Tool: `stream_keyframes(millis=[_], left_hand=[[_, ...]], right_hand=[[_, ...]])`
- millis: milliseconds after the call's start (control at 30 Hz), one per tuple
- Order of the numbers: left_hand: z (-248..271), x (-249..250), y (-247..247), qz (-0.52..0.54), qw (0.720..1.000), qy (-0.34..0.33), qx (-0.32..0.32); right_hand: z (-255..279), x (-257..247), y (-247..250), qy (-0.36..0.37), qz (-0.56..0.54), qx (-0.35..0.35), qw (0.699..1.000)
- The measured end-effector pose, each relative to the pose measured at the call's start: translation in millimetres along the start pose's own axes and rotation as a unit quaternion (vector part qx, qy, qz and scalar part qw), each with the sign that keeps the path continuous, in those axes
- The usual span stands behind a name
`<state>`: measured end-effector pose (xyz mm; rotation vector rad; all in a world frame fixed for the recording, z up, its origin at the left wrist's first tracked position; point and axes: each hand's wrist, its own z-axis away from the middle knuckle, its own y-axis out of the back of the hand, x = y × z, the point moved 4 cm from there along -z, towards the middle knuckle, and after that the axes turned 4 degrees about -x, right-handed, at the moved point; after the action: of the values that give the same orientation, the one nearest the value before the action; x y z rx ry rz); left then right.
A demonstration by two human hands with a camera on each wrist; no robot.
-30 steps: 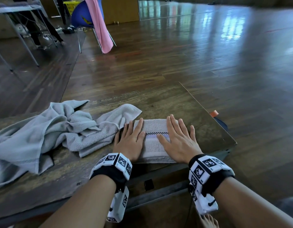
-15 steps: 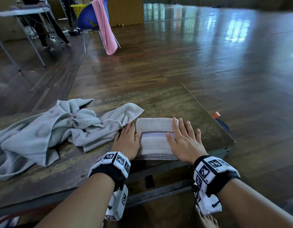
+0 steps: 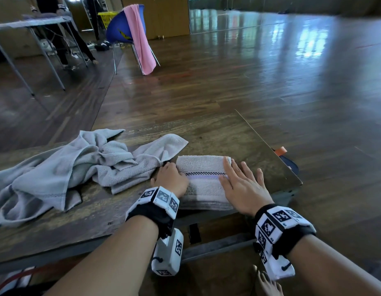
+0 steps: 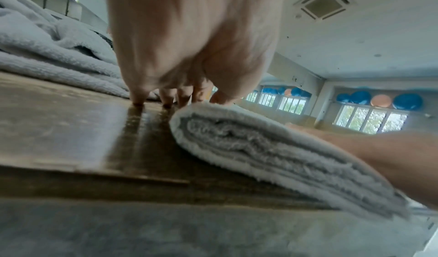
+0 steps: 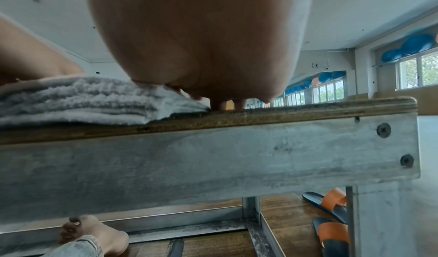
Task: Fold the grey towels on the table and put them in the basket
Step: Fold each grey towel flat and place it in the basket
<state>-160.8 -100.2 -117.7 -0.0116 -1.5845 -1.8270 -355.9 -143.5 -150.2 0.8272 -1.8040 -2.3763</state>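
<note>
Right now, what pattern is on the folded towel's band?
Black-and-white checks above a pale purple stripe on the folded towel; head view.

a blue chair point(image 3: 123, 30) stands on the glossy wooden floor point(image 3: 249, 86), a pink cloth point(image 3: 140, 39) draped over its back. behind it sits a yellow crate point(image 3: 106, 17). at far left, a folding table point(image 3: 31, 22) on metal legs, with a person's legs point(image 3: 63, 45) behind it. blue and orange balls point(image 4: 379, 100) line the wall above the windows point(image 4: 369, 118). a ceiling vent point(image 4: 322, 5) hangs overhead. orange-strapped sandals point(image 5: 331, 221) lie on the floor beside a bare foot point(image 5: 94, 233).
</note>
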Motion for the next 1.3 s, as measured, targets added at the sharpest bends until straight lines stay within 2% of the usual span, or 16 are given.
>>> stream_keyframes(millis=[233, 367, 533, 767, 967, 1300], left_hand=[[9.5, 11.4, 9.6, 0.060, 0.998, 0.015, -0.025], [10.6, 13.6, 11.5, 0.136, 0.991, 0.012, 0.002], [15.8, 20.8, 15.3, 0.252, 0.968, -0.010, 0.005], [30.5, 43.8, 27.1, 0.349, 0.933, -0.087, -0.032], [34.2, 45.0, 30.6, 0.398, 0.912, -0.096, -0.035], [35.0, 2.0, 31.5, 0.441, 0.895, -0.063, 0.024]], right_hand=[[9.4, -1.2, 3.0, 0.028, -0.010, 0.056, 0.998], [11.0, 2.0, 8.6, 0.018, -0.055, 0.039, 0.998], [13.1, 1.1, 22.9, 0.021, -0.153, 0.049, 0.987], [14.4, 1.4, 30.7, 0.002, -0.188, 0.069, 0.980], [13.1, -1.0, 41.2, 0.003, -0.321, 0.116, 0.940], [6.6, -20.7, 41.4, 0.069, -0.408, 0.122, 0.902]])
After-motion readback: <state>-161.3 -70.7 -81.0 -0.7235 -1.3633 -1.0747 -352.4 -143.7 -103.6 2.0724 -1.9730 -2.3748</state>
